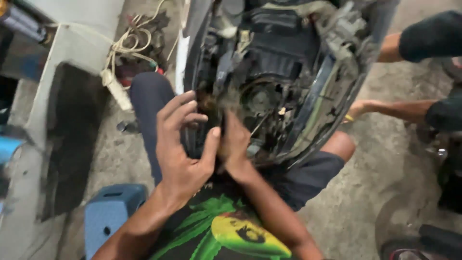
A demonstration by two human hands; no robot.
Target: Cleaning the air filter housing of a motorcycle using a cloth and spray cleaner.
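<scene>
A dirty motorcycle front housing (288,72), with dark plastic parts, wires and a round lamp back, rests on my lap. My left hand (183,144) is at its lower left edge, fingers spread and curled against the rim, thumb touching my right hand. My right hand (236,144) reaches up into the lower middle of the housing. Its fingers are blurred, and a thin dark line shows between the two hands. Whether the right hand grips anything is unclear.
Another person's hand with a yellow wristband (358,110) holds the housing's right edge, and a second arm (390,48) shows above it. A blue stool (113,212) is under me. A white body panel (72,43) and loose wires (127,45) lie at left on the concrete floor.
</scene>
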